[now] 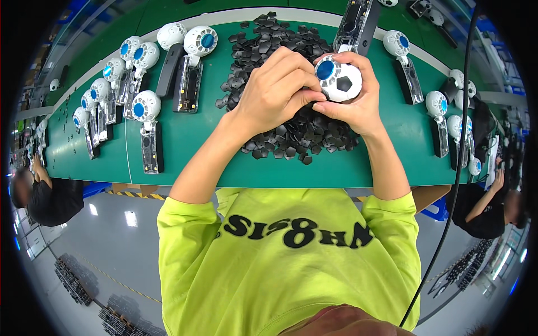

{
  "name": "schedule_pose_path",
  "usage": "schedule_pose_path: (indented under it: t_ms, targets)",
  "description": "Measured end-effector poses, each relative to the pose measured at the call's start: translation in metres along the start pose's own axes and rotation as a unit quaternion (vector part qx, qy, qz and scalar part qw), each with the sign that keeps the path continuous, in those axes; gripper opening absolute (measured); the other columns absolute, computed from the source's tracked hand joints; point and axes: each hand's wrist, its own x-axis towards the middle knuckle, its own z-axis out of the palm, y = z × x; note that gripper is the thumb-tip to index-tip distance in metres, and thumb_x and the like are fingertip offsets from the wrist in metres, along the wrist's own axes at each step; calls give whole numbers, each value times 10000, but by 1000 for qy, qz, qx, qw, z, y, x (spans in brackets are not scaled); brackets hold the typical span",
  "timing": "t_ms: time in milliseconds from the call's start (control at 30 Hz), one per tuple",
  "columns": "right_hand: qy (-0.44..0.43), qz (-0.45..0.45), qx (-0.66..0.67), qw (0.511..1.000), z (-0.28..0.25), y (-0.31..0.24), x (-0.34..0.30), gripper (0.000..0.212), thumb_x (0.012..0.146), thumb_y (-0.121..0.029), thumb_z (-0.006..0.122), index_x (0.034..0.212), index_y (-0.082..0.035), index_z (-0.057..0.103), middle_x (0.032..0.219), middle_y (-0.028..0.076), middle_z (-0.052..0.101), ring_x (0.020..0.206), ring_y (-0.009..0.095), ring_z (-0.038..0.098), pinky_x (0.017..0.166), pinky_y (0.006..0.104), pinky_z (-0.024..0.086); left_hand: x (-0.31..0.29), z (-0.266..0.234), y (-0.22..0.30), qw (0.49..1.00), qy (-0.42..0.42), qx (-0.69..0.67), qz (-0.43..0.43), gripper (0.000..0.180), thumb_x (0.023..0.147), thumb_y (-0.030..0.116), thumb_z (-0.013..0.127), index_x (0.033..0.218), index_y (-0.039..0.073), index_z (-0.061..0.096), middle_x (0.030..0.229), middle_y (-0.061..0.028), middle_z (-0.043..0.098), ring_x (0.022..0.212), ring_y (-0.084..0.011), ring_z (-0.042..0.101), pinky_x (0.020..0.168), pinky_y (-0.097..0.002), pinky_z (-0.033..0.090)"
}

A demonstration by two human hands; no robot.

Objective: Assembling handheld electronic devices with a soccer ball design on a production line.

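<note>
My right hand (361,103) is wrapped round a white soccer-ball-shaped head (353,76) with a blue disc and a black pentagon on its face. Beyond the fingers, a clear-and-black handle (357,25) points away from me, seemingly joined to the ball. Pressed against the ball's left side, my left hand (276,89) has its thumb and index finger pinched together. Whatever lies between those fingertips is hidden. Under and around both hands spreads a heap of small black pentagon pieces (302,131).
Several similar white ball-headed devices (147,107) lie on the green table (213,151) to the left, others (397,43) to the right. A black cable (460,140) hangs down the right side. A person (53,199) sits far left, another person (485,210) far right.
</note>
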Motion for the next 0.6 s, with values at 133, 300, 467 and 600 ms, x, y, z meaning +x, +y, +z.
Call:
schedule_pose_path:
  t_ms: [133, 300, 467, 600]
  targets:
    - [-4, 43, -21, 999, 1, 0, -4, 787, 545, 92, 822, 1245, -85, 510, 1161, 165, 642, 950, 268, 683, 850, 346, 575, 2, -3, 11, 977, -18, -117, -179, 282, 741, 92, 803, 995, 57, 685, 1077, -59, 638, 849, -188, 589, 604, -260, 493]
    - [-17, 54, -37, 998, 2, -5, -7, 717, 550, 101, 783, 1203, -70, 538, 1083, 125, 659, 869, 242, 687, 806, 315, 564, 5, 0, 15, 938, -33, -235, -252, 468, 770, 134, 801, 1207, 51, 652, 1157, -91, 598, 846, -195, 586, 602, -252, 497]
    - [-18, -4, -102, 995, 3, -14, -12, 650, 554, 89, 760, 1159, -56, 568, 1032, 91, 657, 867, 213, 662, 785, 299, 546, -4, 4, 13, 957, -71, -221, -175, 635, 824, 242, 781, 1377, 31, 553, 1231, -146, 549, 925, -207, 557, 624, -228, 488]
    - [-5, -31, -143, 989, 5, -19, -13, 623, 560, 77, 762, 1142, -48, 579, 1035, 78, 652, 873, 198, 644, 786, 293, 532, -6, 7, 14, 971, -86, -165, -154, 631, 842, 266, 763, 1382, 20, 547, 1242, -155, 546, 944, -220, 565, 652, -248, 490]
